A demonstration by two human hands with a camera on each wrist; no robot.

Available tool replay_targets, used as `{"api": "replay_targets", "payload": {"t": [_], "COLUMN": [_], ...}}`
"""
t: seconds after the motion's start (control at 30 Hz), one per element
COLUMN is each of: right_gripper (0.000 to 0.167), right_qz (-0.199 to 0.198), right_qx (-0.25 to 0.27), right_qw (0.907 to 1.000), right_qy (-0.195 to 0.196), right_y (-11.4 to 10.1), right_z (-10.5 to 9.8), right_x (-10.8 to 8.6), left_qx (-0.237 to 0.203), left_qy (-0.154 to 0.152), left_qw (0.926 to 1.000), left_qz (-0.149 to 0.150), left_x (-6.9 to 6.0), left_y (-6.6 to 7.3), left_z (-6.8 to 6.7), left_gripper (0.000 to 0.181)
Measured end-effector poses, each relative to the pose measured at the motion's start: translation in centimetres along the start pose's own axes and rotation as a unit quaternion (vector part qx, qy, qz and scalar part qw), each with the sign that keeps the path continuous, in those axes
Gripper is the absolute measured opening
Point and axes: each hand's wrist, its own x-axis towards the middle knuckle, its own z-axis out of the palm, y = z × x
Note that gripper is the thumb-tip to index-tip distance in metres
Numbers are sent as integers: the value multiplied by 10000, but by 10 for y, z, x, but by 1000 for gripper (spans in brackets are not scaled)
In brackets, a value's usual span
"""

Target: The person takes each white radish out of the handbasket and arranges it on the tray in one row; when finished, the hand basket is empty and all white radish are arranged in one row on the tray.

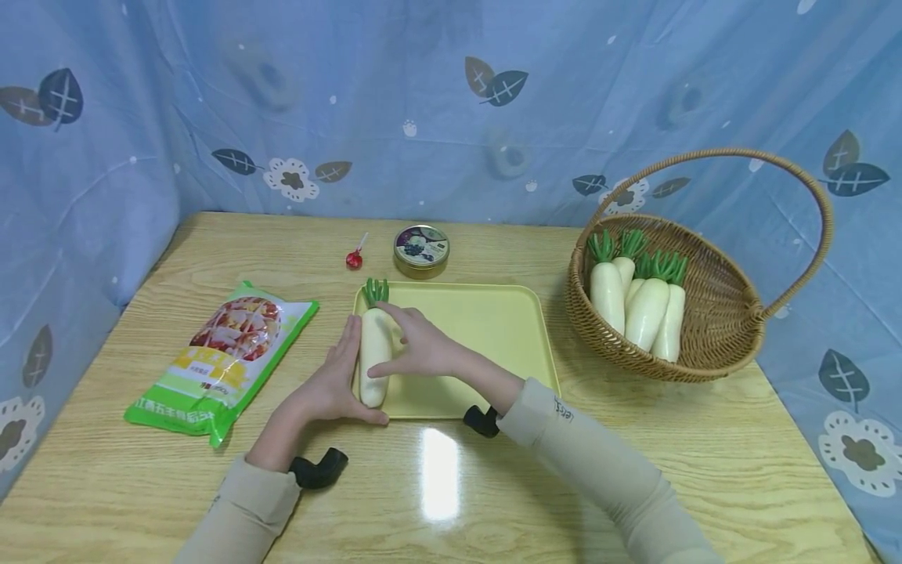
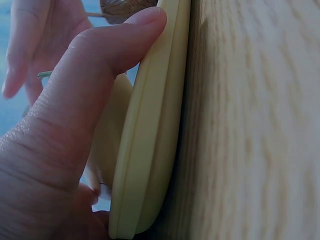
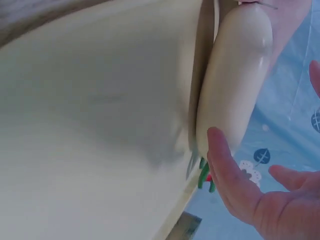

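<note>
A white radish [image 1: 377, 352] with green leaf stubs [image 1: 376, 292] lies along the left side of a pale yellow tray [image 1: 479, 337]. Down the left edge of the tray and radish stretches my left hand [image 1: 337, 384]; its thumb reaches along the near rim, against the tray's side in the left wrist view. Over the radish from the right comes my right hand [image 1: 423, 345], fingers fairly straight and thumb spread apart. In the right wrist view one finger [image 3: 227, 170] overlaps the radish's leafy end; whether it touches, I cannot tell.
A wicker basket [image 1: 719, 305] with a tall handle holds several white radishes [image 1: 644, 313] at the right. To the left lies a green and white food bag [image 1: 225, 352]. Behind the tray are a round tin [image 1: 421, 249] and a red lollipop [image 1: 355, 258]. Blue curtain [image 1: 423, 102] backs the table.
</note>
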Motion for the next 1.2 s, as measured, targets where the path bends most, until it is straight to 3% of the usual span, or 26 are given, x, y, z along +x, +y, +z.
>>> {"api": "replay_targets", "payload": {"t": [0.57, 1.2], "right_gripper": [90, 86], "right_qz": [-134, -39], "right_qx": [204, 352], "right_qw": [9986, 9936], "right_qy": [467, 1068], "right_y": [0, 2], "right_z": [-25, -69], "right_x": [-43, -92], "left_qx": [-23, -11], "left_qy": [64, 46], "left_qw": [10000, 10000], "left_qz": [-44, -14], "left_x": [-1, 2], "left_y": [0, -3], "left_z": [0, 1], "left_gripper": [147, 148]}}
